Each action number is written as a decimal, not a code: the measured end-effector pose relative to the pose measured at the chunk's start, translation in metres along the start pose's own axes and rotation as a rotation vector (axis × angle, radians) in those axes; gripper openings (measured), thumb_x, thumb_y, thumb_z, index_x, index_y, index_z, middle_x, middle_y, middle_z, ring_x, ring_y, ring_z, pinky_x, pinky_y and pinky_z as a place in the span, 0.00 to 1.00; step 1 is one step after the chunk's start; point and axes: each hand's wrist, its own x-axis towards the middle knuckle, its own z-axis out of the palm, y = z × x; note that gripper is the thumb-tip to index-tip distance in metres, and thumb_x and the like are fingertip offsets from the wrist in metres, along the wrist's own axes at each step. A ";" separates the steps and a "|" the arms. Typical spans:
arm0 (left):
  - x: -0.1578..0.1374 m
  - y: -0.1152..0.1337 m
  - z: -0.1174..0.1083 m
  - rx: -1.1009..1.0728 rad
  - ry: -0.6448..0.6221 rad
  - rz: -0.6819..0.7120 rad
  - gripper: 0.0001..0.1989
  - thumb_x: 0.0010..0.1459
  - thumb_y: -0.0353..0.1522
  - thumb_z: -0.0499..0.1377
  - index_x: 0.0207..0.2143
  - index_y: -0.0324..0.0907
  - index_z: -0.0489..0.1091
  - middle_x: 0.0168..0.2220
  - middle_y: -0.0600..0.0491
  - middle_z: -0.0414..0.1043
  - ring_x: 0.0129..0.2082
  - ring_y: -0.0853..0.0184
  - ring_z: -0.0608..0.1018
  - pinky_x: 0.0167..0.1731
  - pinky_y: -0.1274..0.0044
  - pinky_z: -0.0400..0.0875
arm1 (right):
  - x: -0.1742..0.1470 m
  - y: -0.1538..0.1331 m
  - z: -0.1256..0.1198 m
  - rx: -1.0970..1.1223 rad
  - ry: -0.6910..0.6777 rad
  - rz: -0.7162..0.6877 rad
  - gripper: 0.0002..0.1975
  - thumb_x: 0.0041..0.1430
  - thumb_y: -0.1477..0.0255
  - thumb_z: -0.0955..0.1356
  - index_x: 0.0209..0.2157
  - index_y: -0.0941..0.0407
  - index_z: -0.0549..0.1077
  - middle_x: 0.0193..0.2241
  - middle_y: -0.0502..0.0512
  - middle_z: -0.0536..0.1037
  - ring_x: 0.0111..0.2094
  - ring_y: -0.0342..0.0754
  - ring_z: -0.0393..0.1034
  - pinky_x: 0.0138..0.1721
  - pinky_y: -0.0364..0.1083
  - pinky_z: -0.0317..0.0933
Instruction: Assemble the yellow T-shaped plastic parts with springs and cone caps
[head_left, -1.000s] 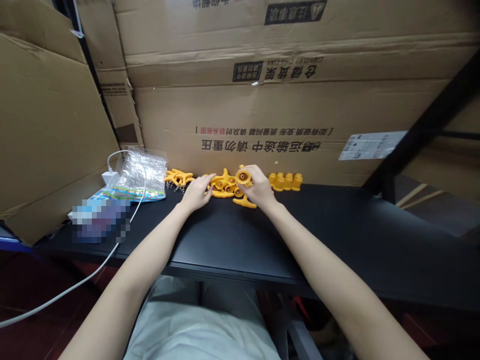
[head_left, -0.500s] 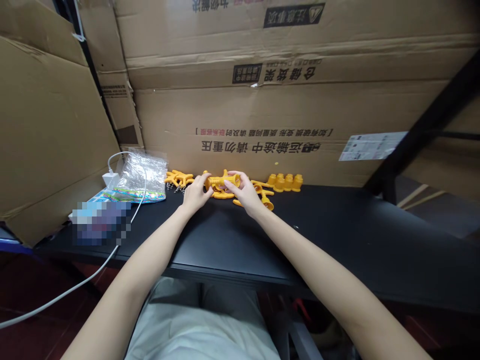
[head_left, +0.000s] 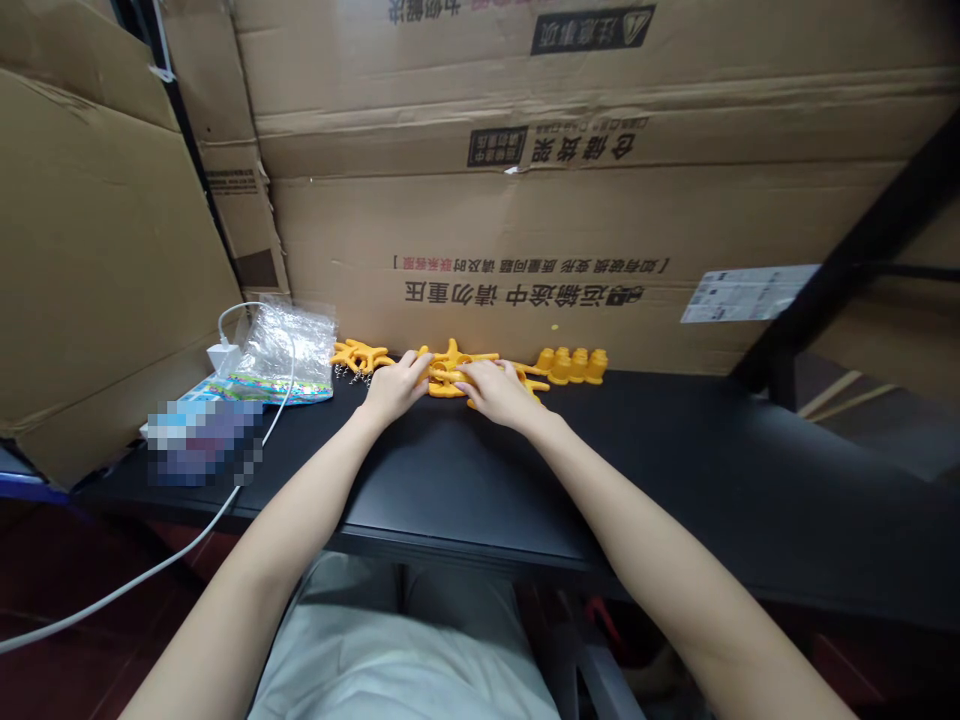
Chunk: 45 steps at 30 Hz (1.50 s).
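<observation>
My right hand (head_left: 501, 392) is lower and further left than a second ago, with its back turned up. The round mouth it was showing me then is out of my sight, and so is the flared end that lay level between my hands half a second ago. Only a narrow length of the yellow piece (head_left: 448, 376) now shows between my right fingertips and my left hand (head_left: 397, 385). Behind it, a yellow bar (head_left: 481, 357) comes into view.

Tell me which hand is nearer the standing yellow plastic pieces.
Right. The right hand is left of the standing yellow plastic pieces; the left hand is farther left.
</observation>
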 end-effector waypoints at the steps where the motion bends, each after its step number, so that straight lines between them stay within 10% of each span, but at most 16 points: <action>1: 0.000 0.000 0.001 0.000 0.003 0.011 0.21 0.61 0.33 0.53 0.57 0.43 0.64 0.48 0.46 0.71 0.40 0.64 0.78 0.31 0.79 0.69 | 0.000 -0.001 0.000 -0.031 -0.018 -0.001 0.13 0.65 0.69 0.60 0.45 0.58 0.72 0.43 0.64 0.77 0.48 0.57 0.67 0.48 0.56 0.52; 16: 0.003 -0.006 0.011 -0.319 0.055 -0.035 0.19 0.53 0.30 0.58 0.49 0.41 0.69 0.47 0.48 0.75 0.44 0.63 0.77 0.45 0.73 0.70 | 0.000 -0.015 -0.007 -0.323 0.145 -0.085 0.09 0.64 0.76 0.60 0.38 0.57 0.71 0.37 0.61 0.77 0.40 0.54 0.65 0.48 0.56 0.46; 34: 0.006 -0.018 0.002 -0.770 -0.379 -0.310 0.16 0.48 0.32 0.60 0.40 0.35 0.75 0.18 0.61 0.63 0.14 0.77 0.61 0.18 0.82 0.55 | -0.001 -0.023 0.000 -0.341 0.108 -0.138 0.13 0.65 0.78 0.58 0.39 0.55 0.73 0.37 0.58 0.77 0.42 0.53 0.66 0.49 0.55 0.44; 45: 0.001 -0.003 0.009 -0.295 0.006 -0.091 0.19 0.50 0.31 0.62 0.47 0.42 0.72 0.41 0.49 0.77 0.40 0.63 0.77 0.42 0.74 0.70 | -0.003 -0.013 0.006 -0.182 0.028 -0.102 0.15 0.64 0.76 0.58 0.50 0.60 0.69 0.45 0.66 0.77 0.47 0.56 0.68 0.53 0.57 0.47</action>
